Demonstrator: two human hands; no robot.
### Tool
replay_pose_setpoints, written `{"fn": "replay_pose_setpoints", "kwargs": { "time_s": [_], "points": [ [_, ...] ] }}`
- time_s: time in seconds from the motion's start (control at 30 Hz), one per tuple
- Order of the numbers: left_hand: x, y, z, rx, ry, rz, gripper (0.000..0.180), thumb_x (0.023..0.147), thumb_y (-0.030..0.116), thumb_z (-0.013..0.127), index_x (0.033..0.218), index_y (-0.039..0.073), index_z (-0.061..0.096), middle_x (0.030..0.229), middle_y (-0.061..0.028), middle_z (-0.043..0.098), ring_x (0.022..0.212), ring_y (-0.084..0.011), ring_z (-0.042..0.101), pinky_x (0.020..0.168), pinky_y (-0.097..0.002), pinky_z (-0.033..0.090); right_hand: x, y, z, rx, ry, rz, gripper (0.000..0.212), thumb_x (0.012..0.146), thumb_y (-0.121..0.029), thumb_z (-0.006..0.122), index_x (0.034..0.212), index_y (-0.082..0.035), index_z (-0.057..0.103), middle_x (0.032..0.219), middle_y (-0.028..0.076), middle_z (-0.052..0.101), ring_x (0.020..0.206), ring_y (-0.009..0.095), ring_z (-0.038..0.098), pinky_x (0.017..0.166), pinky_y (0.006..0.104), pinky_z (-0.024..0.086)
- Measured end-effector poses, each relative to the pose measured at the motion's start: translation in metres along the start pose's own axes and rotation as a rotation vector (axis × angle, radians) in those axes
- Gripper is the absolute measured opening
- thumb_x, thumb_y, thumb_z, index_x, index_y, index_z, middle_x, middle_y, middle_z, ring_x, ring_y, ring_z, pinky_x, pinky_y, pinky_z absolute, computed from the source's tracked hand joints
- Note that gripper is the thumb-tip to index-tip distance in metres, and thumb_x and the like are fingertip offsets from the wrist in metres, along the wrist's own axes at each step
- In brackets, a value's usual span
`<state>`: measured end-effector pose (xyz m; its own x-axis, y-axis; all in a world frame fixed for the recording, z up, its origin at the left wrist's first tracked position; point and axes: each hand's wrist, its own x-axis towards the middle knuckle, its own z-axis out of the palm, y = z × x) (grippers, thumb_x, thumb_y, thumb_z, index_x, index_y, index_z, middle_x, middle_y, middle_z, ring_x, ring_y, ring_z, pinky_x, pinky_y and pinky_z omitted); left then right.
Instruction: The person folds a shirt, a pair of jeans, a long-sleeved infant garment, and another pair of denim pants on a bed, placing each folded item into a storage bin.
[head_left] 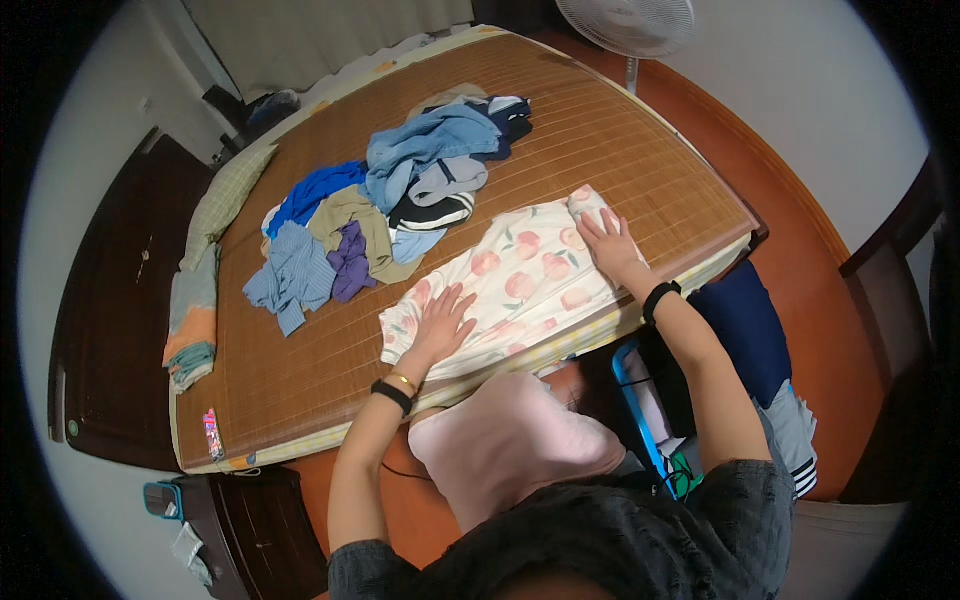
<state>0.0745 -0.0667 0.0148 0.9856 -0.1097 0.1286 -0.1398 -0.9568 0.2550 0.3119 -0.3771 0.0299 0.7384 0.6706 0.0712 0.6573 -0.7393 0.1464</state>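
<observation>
Head view: left hand (440,325) and right hand (610,250) lie palm-down on a peach-print garment (518,285) spread along the near edge of a bed (700,257).
Fingers on both hands are spread, gripping nothing, in what looks like a smoothing step; the next move probably calls for pinching up an edge of the cloth without dragging it. Its near side meets the bed's edge, leaving little margin, and a clothes heap (405,165) crowds the far left, while brown mat (620,140) beyond offers room to move.
</observation>
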Motion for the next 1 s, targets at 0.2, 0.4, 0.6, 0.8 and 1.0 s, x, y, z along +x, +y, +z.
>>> {"fn": "replay_pose_setpoints", "kwargs": {
  "time_s": [0.2,0.4,0.6,0.8,1.0],
  "points": [
    [0.001,0.001,0.005,0.05,0.044,-0.007,0.047,0.092,0.035,0.045,0.136,0.019,0.041,0.147,-0.0102,0.028,0.136,-0.0299,0.024,0.109,-0.0493,0.02,0.001,0.004,0.013,0.389,0.421,0.183,0.049,0.093,-0.03,0.042,0.139,-0.015,0.034,0.143,0.012,0.036,0.132,0.035,0.031,0.105,0.046,0.029],
    [-0.002,0.001,0.006,0.043,0.081,-0.003,0.046,0.092,0.035,0.046,0.135,0.02,0.042,0.146,-0.0104,0.03,0.136,-0.03,0.025,0.108,-0.0489,0.021,0.003,0.007,0.001,0.456,0.169,0.561,0.058,0.087,-0.034,0.054,0.137,-0.012,0.038,0.12,0.018,0.055,0.116,0.032,0.049,0.091,0.0463,0.042],
    [-0.004,0.002,0.006,0.032,0.103,0.006,0.047,0.091,0.036,0.046,0.135,0.02,0.043,0.146,-0.0098,0.031,0.135,-0.03,0.027,0.108,-0.0482,0.022,0.021,0.024,-0.032,0.448,-0.11,0.449,0.048,0.081,-0.034,0.06,0.117,-0.003,0.052,0.09,0.017,0.064,0.088,0.034,0.062,0.075,0.0437,0.05],
    [-0.007,0.001,0.01,0.017,0.119,0.0,0.046,0.091,0.035,0.046,0.134,0.02,0.044,0.145,-0.0097,0.032,0.134,-0.0302,0.028,0.108,-0.0483,0.023,0.033,-0.025,-0.037,0.198,0.178,0.288,0.043,0.077,-0.034,0.064,0.102,-0.001,0.054,0.094,0.015,0.064,0.088,0.03,0.063,0.076,0.0395,0.05],
    [-0.005,-0.001,0.012,0.016,0.146,0.013,0.045,0.091,0.034,0.047,0.134,0.019,0.044,0.145,-0.0105,0.033,0.134,-0.0307,0.028,0.107,-0.049,0.023,0.027,-0.047,-0.046,0.338,0.065,0.075,0.031,0.08,-0.031,0.06,0.098,-0.006,0.059,0.099,0.012,0.062,0.096,0.03,0.059,0.077,0.0446,0.045]
  ]
}}
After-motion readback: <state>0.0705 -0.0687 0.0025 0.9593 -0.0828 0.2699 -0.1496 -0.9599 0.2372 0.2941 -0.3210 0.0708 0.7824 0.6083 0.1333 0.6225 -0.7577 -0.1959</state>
